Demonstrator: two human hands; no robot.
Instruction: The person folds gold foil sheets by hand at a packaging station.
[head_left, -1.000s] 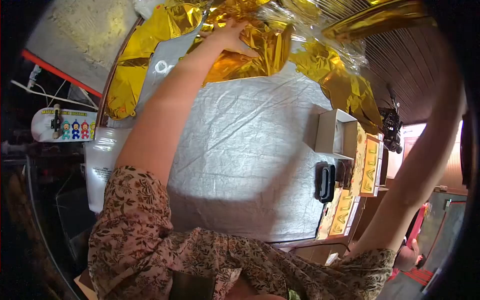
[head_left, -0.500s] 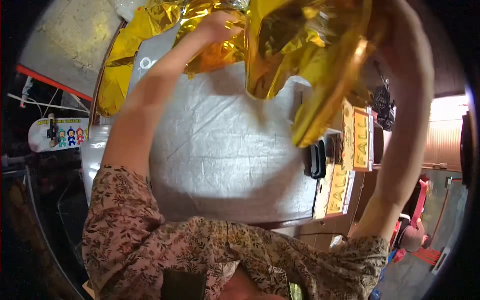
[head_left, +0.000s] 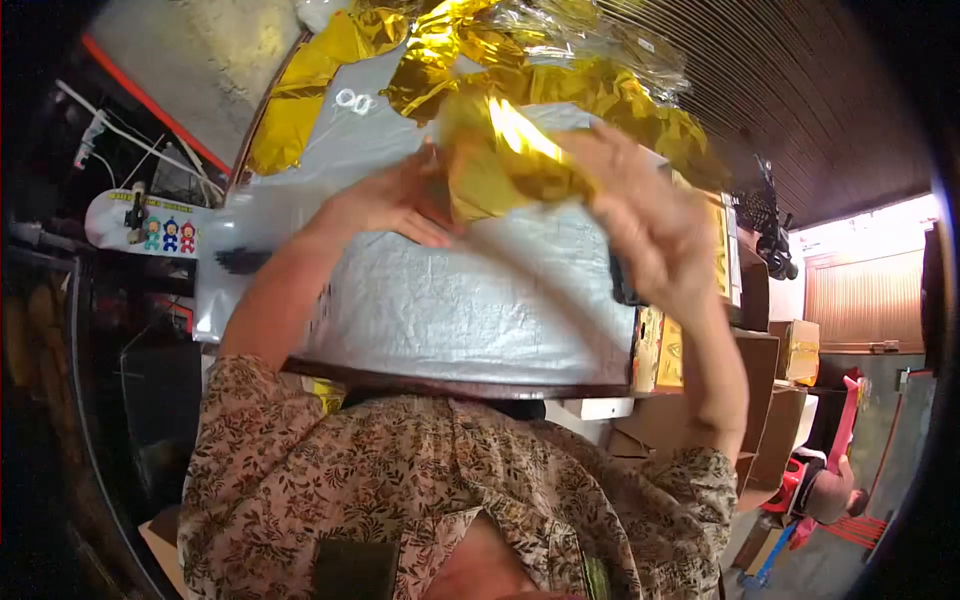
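Note:
A flat, crinkled gold foil balloon [head_left: 500, 165], smeared by motion, hangs between my two hands above the silver-covered table [head_left: 480, 310]. My right hand [head_left: 655, 225] is closed on its right end, fingers bent around the foil. On the other side, my left hand [head_left: 390, 200] has its thumb and fingers apart, close by the foil's left edge; whether it touches is blurred. More flat gold foil [head_left: 620, 95] lies across the table's far side, and another gold piece [head_left: 290, 120] runs along the far left edge.
Clear plastic wrapping [head_left: 600, 40] lies at the far edge. Two small white rings [head_left: 355, 100] rest on the cover. FALL boxes [head_left: 670, 355] stand at the right, with open cardboard boxes [head_left: 770, 400] beyond. A skateboard deck [head_left: 150, 225] is at left; another person [head_left: 825, 495] is far right.
Both hands have come down and nearer to me, over the table's middle. The large raised gold foil has been lowered; foil now lies at the far side, and a smaller-looking portion is between my hands.

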